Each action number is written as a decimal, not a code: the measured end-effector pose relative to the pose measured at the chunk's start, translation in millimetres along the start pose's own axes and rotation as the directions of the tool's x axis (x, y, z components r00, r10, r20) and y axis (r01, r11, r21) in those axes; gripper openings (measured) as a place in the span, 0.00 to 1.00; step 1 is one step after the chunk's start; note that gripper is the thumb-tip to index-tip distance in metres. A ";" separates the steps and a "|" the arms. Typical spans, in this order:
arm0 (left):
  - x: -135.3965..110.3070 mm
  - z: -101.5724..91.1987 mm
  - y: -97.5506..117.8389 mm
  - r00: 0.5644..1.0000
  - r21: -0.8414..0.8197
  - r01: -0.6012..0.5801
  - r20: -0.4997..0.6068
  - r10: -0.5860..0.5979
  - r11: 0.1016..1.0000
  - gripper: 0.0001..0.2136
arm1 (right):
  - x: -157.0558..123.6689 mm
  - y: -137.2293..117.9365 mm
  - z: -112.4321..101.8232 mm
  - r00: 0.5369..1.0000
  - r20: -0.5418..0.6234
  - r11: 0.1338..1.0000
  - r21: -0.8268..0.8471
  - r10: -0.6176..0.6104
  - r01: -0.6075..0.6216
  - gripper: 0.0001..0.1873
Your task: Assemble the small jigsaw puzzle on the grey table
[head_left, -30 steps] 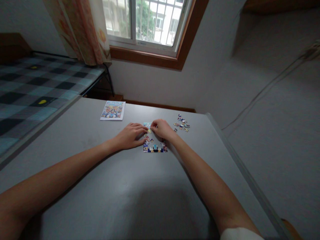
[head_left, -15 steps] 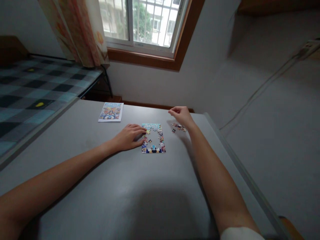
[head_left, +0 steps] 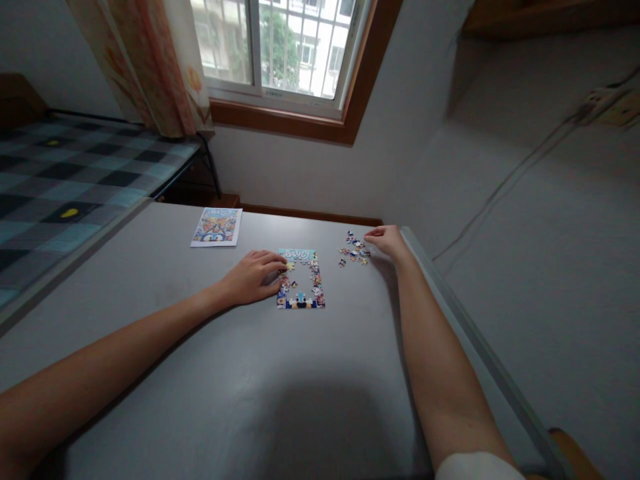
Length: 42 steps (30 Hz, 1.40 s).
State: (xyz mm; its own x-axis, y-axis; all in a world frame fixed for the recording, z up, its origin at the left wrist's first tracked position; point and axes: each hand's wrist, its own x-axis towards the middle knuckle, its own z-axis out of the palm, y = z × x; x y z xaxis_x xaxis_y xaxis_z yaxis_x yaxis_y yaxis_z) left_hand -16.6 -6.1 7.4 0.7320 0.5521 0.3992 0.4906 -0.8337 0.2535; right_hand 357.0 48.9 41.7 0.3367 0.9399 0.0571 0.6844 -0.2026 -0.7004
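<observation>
Bare and palm-down, the left hand [head_left: 257,277] in the head view rested on the smooth gray tabletop [head_left: 225,373] with its fingers loosely extended and slightly parted, their tips at the left border of a partly assembled, colorful cardboard jigsaw puzzle [head_left: 301,303]. That puzzle lay flat near the middle of the tabletop, a rectangular outline with light-blue lettering along its far edge, a dark and blue figure along its near edge, and gray surface showing inside. A small yellow patch [head_left: 291,266] sat within its upper left, beside the left fingertips, and a small dark puzzle piece [head_left: 294,285] lay lower down, toward the same side. Over to the right, the bare right hand [head_left: 387,240] stood at the right side of a scattered cluster of multicolored loose puzzle pieces [head_left: 355,253], thumb and fingers drawn narrowly together; whether a piece was pinched between them could not be told. A white cloth sleeve [head_left: 477,467] showed high on that arm. Beyond the left hand, near the far edge, lay a white-bordered printed picture sheet [head_left: 217,227]. Past the tabletop stood a bed with blue, black and gray checked bedding [head_left: 100,167], an orange-and-cream floral curtain [head_left: 155,73] and a barred, brown-framed window [head_left: 290,47].
</observation>
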 end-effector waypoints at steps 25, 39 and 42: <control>0.4 -0.2 1.5 1.000 0.018 -0.011 0.002 0.011 1.000 0.12 | -4.7 3.1 6.3 0.993 0.118 0.999 -0.042 0.009 -0.005 0.06; 0.0 0.9 0.0 1.000 0.025 -0.017 0.002 0.017 1.000 0.13 | -5.7 2.0 -6.4 0.998 0.047 0.993 0.108 0.041 -0.046 0.05; 0.8 0.6 1.3 1.000 0.025 -0.016 0.000 0.016 1.000 0.13 | -10.5 -5.5 3.1 0.989 0.145 0.991 0.131 -0.007 -0.012 0.06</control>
State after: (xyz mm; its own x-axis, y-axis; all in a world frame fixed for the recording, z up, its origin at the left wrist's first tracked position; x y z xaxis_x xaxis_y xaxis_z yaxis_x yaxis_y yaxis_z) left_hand -15.1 -6.7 7.5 0.7398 0.5385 0.4033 0.4903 -0.8420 0.2249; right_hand 347.7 41.0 42.8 0.2347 0.9712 -0.0417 0.5895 -0.1763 -0.7883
